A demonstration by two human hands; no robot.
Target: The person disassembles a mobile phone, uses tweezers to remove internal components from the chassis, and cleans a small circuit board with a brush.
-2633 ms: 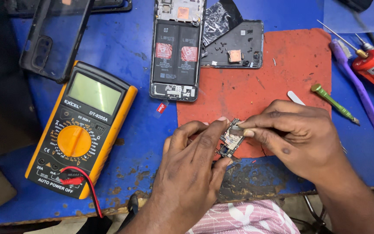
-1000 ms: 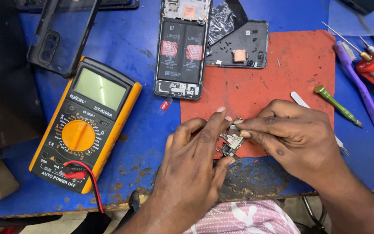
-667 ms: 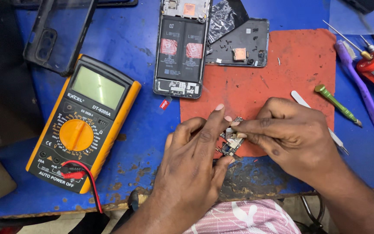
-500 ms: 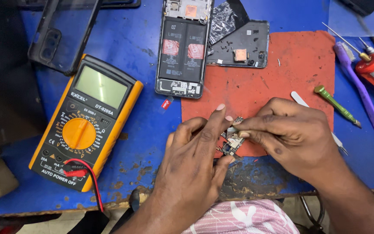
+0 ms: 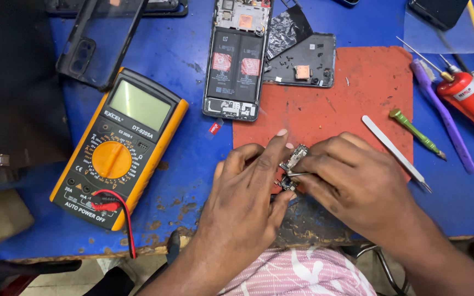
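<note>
Between both hands' fingers [image 5: 274, 156], small circuit board [image 5: 293, 164]

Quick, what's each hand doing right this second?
Left hand: closed, pinching a small circuit board.
Right hand: closed, fingers also gripping the small circuit board, above the red mat.
</note>
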